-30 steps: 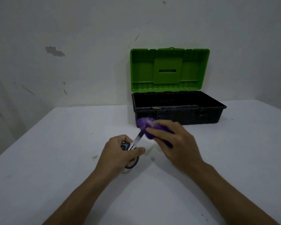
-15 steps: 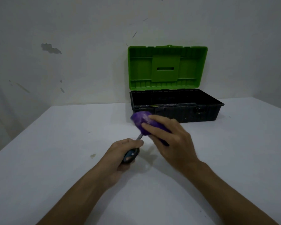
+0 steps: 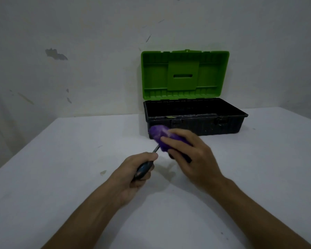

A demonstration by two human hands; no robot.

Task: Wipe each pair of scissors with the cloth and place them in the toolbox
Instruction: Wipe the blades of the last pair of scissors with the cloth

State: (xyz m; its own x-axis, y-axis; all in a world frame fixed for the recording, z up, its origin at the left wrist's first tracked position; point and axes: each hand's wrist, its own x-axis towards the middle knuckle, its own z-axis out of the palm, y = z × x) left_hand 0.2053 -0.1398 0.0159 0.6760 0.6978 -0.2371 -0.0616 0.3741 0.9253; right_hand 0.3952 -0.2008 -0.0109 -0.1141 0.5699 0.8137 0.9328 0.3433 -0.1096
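Left hand: your left hand point(image 3: 133, 174) is curled tight around the dark handles of the scissors point(image 3: 144, 168), thumb on top, down around 6 o'clock on the table.
Right hand: your right hand point(image 3: 190, 155) has the purple cloth point(image 3: 159, 135) bunched up and pinched closed over the blades, just toward 1 o'clock from the left one.
Scissors: only a short bit of metal shows between handle and cloth; the tips are hidden inside it, so can't tell how far apart the blades are.
Toolbox: black toolbox point(image 3: 223, 127) sits at 12 o'clock right behind the cloth, green lid point(image 3: 185, 74) standing straight up against the wall.
Table: plain white table point(image 3: 61, 159), a few small marks on it.
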